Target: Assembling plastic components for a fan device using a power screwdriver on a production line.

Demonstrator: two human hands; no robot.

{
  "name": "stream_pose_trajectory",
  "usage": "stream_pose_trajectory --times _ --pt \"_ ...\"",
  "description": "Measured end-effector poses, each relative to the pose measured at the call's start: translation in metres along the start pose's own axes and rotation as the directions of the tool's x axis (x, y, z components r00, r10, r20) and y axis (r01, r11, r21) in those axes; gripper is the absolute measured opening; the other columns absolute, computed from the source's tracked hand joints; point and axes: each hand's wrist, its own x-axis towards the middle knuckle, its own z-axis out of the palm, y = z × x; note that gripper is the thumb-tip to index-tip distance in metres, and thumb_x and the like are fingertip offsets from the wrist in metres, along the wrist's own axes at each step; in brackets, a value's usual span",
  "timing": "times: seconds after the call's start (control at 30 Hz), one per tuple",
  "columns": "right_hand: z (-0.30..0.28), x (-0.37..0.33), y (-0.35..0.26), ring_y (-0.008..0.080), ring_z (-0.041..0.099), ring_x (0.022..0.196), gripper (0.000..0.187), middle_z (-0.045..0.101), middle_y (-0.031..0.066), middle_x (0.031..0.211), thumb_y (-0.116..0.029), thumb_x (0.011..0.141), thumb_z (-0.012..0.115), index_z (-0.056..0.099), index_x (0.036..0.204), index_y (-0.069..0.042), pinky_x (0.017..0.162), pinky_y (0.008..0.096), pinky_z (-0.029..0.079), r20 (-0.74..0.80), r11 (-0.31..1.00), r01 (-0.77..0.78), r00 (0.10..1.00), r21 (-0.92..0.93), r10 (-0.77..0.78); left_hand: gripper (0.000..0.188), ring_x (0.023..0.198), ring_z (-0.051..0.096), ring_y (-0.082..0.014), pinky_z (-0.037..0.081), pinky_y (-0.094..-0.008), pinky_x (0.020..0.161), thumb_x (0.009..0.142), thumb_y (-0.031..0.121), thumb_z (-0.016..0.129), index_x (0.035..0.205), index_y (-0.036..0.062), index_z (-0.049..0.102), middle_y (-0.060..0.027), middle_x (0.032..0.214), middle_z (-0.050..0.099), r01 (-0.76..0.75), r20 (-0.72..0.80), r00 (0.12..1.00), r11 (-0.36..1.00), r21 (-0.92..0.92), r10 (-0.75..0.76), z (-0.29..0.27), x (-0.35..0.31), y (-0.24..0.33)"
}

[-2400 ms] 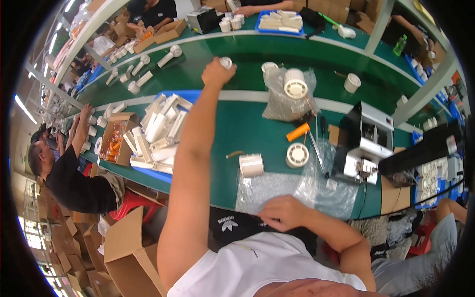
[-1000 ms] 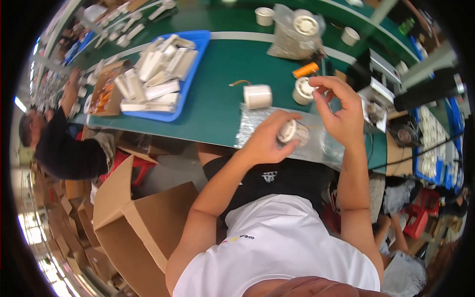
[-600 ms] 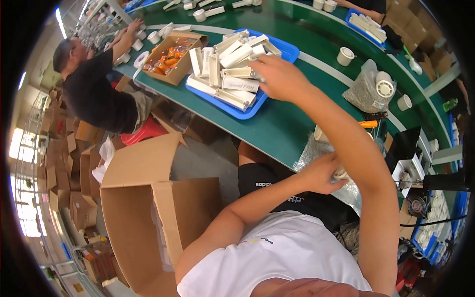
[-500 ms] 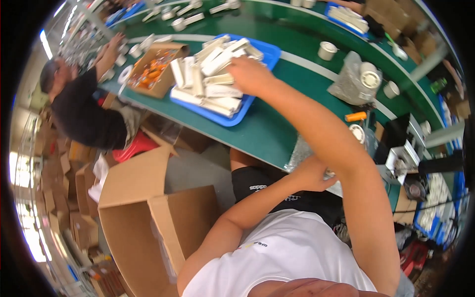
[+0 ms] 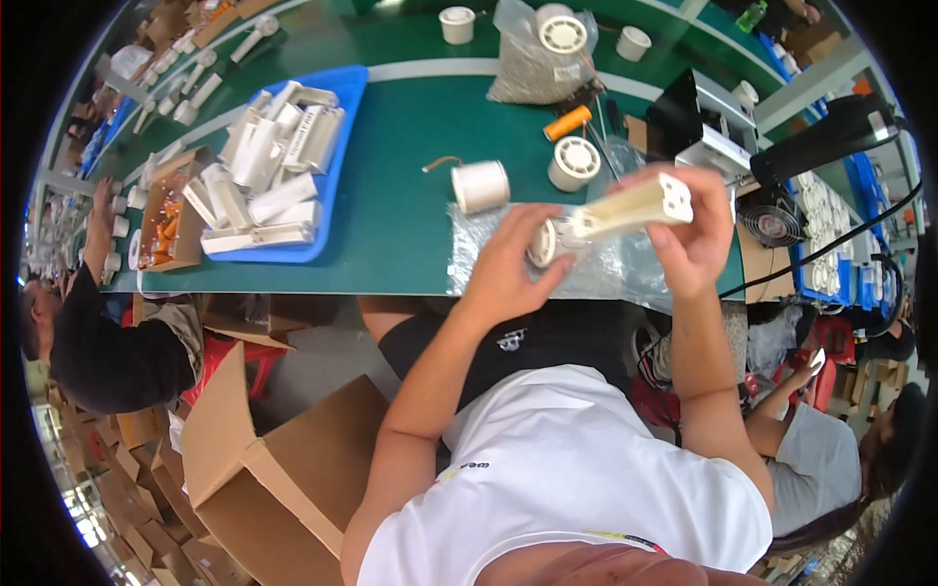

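Observation:
My right hand (image 5: 696, 234) is closed around a long white plastic handle casing (image 5: 630, 207), hollow along one side, with small holes at its end. In my left hand (image 5: 513, 266) is a small white round part (image 5: 545, 242), partly covered by the fingers. The casing's near end meets or overlaps this part; I cannot tell whether they are joined. Both hands are above a clear plastic bag (image 5: 469, 244) at the table's front edge. Just beyond my left hand lies a white cup-shaped housing (image 5: 481, 188) with a wire, and beside it a slotted round white housing (image 5: 574, 163).
Left on the green table (image 5: 410, 234) is a blue tray (image 5: 342, 146) of white casings, then a cardboard box (image 5: 186, 254) of orange parts. An orange cylinder (image 5: 567, 123) and a bagged housing (image 5: 547, 59) lie farther back. A black arm (image 5: 826, 142) juts in at right. A co-worker (image 5: 117, 332) sits at left.
My right hand has come back from the blue tray with a white casing. My left hand has risen from the table edge to meet it. The view has swung to the right.

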Motion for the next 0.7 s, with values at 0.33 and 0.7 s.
stream_pose_trajectory --times 0.33,0.7 --pt "-0.043 -0.114 0.041 0.0323 0.061 0.115 0.039 0.063 0.0219 0.118 0.003 0.087 0.066 0.05 0.122 -0.001 0.099 0.0441 0.048 -0.301 0.986 -0.14 0.94 0.085 0.16 0.052 0.116 0.056 -0.03 0.044 -0.0371 0.1 0.076 0.005 0.072 0.126 0.0029 0.057 -0.0171 0.124 0.055 0.023 0.089 0.996 0.999 -0.044 -0.019 0.005 0.002 0.002" --pt "-0.016 -0.092 0.049 0.0458 0.053 0.124 0.037 0.057 0.0243 0.126 0.001 0.091 0.06 0.046 0.125 -0.004 0.104 0.0552 0.045 -0.321 0.805 -0.11 0.879 0.583 0.353 0.051 0.116 0.056 -0.0303 0.044 -0.0368 0.1 0.075 0.006 0.073 0.124 0.0015 0.057 -0.0157 0.123 0.058 0.004 0.079 0.997 0.999 -0.047 0.0 0.005 0.0 0.001"
